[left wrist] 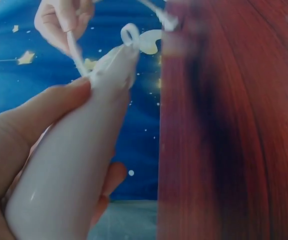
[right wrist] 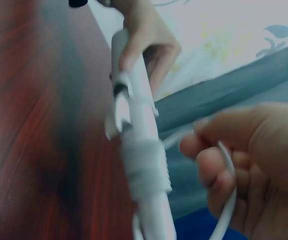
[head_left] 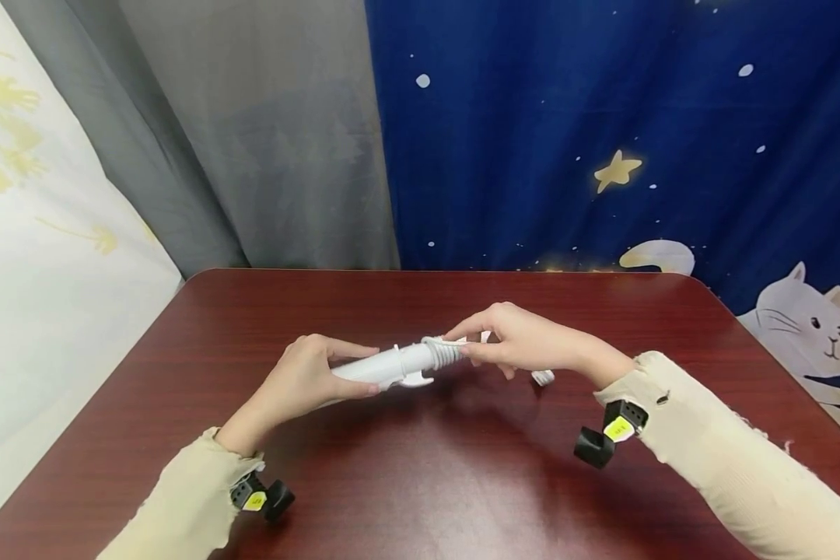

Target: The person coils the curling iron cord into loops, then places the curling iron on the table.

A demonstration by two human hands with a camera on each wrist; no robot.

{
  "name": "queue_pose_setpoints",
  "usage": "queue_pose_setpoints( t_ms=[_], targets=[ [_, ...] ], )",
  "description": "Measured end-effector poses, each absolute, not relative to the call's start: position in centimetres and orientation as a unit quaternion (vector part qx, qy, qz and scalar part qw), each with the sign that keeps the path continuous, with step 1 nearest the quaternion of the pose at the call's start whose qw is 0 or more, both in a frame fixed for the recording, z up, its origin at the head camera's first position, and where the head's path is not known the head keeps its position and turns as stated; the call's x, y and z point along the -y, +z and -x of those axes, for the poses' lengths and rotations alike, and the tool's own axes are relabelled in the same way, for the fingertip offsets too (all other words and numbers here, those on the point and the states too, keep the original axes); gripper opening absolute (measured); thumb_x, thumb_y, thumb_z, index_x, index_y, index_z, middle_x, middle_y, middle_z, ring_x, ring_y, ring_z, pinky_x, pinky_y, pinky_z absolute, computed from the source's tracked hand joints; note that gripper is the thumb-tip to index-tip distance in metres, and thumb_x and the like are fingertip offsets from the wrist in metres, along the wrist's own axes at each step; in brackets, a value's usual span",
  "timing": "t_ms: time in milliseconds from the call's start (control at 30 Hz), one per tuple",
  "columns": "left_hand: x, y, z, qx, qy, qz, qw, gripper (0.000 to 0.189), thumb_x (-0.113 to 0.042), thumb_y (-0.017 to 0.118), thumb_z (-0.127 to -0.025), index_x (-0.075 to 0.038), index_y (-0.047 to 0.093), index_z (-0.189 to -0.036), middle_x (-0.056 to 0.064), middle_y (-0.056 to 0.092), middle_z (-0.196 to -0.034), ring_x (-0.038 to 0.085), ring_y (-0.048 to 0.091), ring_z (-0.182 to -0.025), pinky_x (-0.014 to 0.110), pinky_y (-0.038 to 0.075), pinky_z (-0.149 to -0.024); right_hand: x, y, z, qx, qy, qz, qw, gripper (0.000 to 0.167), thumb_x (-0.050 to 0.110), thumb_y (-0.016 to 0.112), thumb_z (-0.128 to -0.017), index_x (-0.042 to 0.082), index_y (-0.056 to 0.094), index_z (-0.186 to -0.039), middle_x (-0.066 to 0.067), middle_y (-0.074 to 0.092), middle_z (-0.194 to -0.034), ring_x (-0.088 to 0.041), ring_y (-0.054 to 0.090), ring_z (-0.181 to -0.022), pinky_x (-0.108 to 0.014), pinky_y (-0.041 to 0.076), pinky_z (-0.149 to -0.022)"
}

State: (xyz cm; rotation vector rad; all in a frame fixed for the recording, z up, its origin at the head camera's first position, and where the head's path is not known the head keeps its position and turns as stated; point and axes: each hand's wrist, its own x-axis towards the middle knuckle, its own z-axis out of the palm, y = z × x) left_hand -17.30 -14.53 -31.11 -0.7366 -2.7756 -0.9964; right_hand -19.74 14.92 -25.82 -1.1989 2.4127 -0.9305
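Observation:
A long white appliance that looks like a curling iron (head_left: pixel 374 369) is held up over the table, slanting up to the right. My left hand (head_left: pixel 304 377) grips its thick end, thumb along one side and fingers round the other. A small curved lever (right wrist: pixel 121 115) sticks out midway. Beyond it, the white cord (right wrist: pixel 144 170) lies in several tight coils round the narrower part. My right hand (head_left: pixel 514 338) pinches a loose stretch of cord between thumb and fingers, beside the coils. The cord's ribbed white end (head_left: pixel 542 377) hangs right of and below that hand.
The dark red wooden table (head_left: pixel 420 482) runs under both arms. A grey curtain (head_left: pixel 266 140) and a blue curtain (head_left: pixel 532 155) with stars hang behind its far edge. White patterned cloth (head_left: pixel 42 272) is at the left. Small black cameras are strapped to both sleeves.

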Motion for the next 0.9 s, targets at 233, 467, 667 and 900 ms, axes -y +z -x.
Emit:
queue_pose_setpoints(
  t_ms=[233, 467, 667, 900],
  targets=[
    [14.7, -31.3, 17.4, 0.903, -0.367, 0.187, 0.121, 0.046, -0.04, 0.082, -0.064, -0.021, 0.072, -0.105, -0.005, 0.069, -0.093, 0.009, 0.057, -0.073, 0.03, 0.045, -0.061, -14.3, -25.6, 18.2, -0.84, -0.344, 0.377, 0.185, 0.044, 0.011, 0.046, -0.097, 0.01, 0.039, -0.139, -0.003, 0.055, -0.066, -0.018, 0.056, -0.042, -0.032, 0.048, -0.042],
    [15.7, -31.3, 17.5, 0.873, -0.441, 0.142, 0.155, 0.047, -0.04, 0.081, -0.065, -0.021, 0.071, -0.107, -0.005, 0.069, -0.094, 0.006, 0.062, -0.078, 0.024, 0.048, -0.064, -15.2, -26.4, 17.8, -0.836, -0.386, 0.369, 0.127, 0.045, 0.014, 0.042, -0.098, 0.027, 0.035, -0.141, -0.006, 0.058, -0.07, -0.019, 0.059, -0.053, -0.035, 0.049, -0.048],
    [16.4, -30.2, 17.3, 0.84, -0.515, 0.1, 0.141, 0.049, -0.037, 0.081, -0.066, -0.019, 0.069, -0.11, -0.001, 0.068, -0.101, 0.008, 0.063, -0.086, 0.021, 0.048, -0.067, -16.8, -27.6, 17.9, -0.802, -0.438, 0.398, 0.074, 0.045, 0.006, 0.042, -0.097, 0.022, 0.04, -0.14, -0.007, 0.056, -0.068, -0.02, 0.057, -0.053, -0.033, 0.046, -0.048],
    [15.6, -28.9, 16.3, 0.785, -0.606, 0.094, 0.086, 0.049, -0.026, 0.082, -0.067, -0.014, 0.067, -0.113, 0.005, 0.068, -0.1, 0.013, 0.064, -0.086, 0.028, 0.051, -0.067, -18.1, -29.3, 18.8, -0.765, -0.497, 0.406, 0.061, 0.043, -0.003, 0.043, -0.095, 0.008, 0.043, -0.136, -0.009, 0.059, -0.068, -0.028, 0.057, -0.054, -0.038, 0.049, -0.049]
  ],
)
